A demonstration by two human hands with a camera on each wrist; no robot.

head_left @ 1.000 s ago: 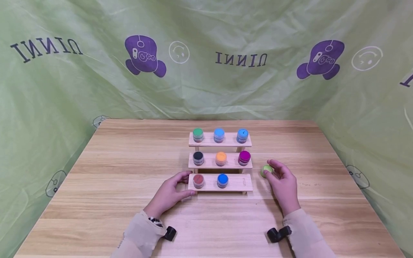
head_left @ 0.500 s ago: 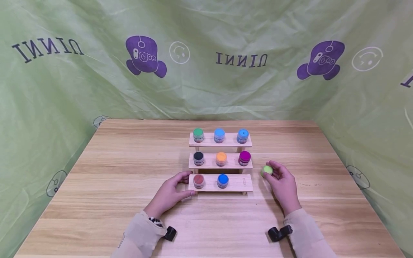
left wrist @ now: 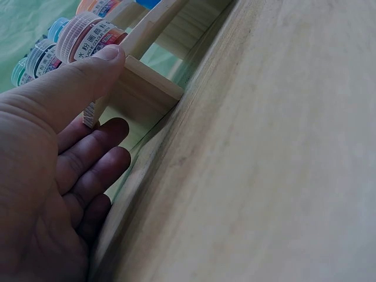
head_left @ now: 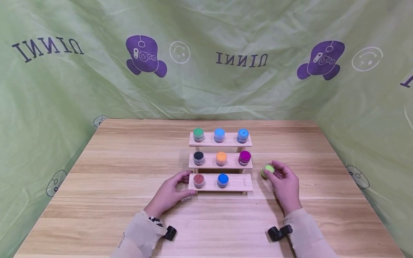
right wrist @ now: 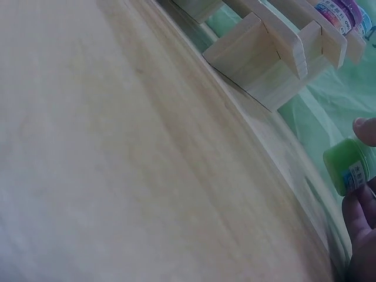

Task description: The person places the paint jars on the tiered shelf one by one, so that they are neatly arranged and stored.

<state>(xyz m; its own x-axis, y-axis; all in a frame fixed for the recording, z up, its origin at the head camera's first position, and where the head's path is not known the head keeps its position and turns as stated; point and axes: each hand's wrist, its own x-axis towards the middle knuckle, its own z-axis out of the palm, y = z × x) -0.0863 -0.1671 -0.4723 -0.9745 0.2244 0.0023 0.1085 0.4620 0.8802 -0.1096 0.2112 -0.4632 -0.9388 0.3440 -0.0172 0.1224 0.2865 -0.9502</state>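
A wooden three-tier stand (head_left: 237, 184) stands mid-table with small paint jars on its steps. At the front step's left end, my left hand (head_left: 169, 195) holds the board, thumb at the front corner and fingers at the back one. The left wrist view shows the thumb (left wrist: 88, 76) by the board's end, below a reddish-brown paint jar (left wrist: 88, 38). To the right of the stand, my right hand (head_left: 285, 184) pinches a lime-green paint jar (head_left: 267, 171) between thumb and fingers. In the right wrist view this jar (right wrist: 345, 166) is tilted, its label partly covered by fingers.
The front step bears the reddish-brown jar (head_left: 198, 181) and a blue jar (head_left: 223, 181); its right end is bare. Black (head_left: 198, 158), orange (head_left: 221, 158) and purple jars (head_left: 245, 158) fill the middle step. Green and blue jars top the stand. A green curtain (head_left: 200, 89) hangs behind.
My right hand and the lime-green jar have shifted very slightly to the right, and the jar has tilted a little. The left hand and the stand stay in place.
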